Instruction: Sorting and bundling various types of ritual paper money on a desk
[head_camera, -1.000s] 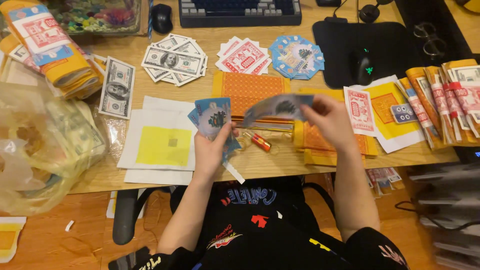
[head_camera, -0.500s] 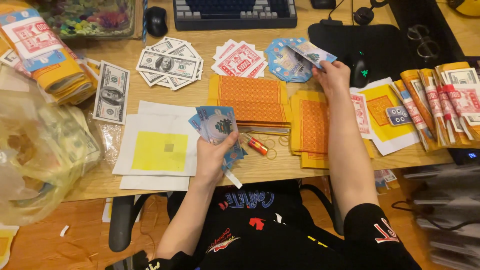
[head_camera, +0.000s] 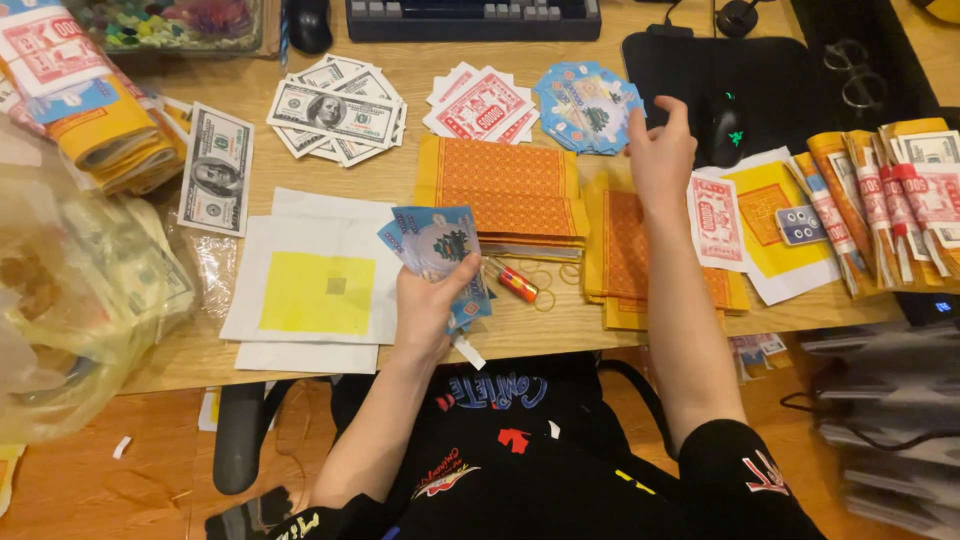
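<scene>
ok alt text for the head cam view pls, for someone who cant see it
A person's left hand holds a stack of blue notes over a wooden desk, while the right hand hovers open beside a fanned pile of blue notes. Orange paper sheets lie between them.

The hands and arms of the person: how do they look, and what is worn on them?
Both the left hand and the right hand are bare: no gloves, and no rings or watch that I can see. The forearms are uncovered too. Short black sleeves begin near the upper arms; the right sleeve carries a red and white marking. The shirt is black with coloured prints.
</scene>
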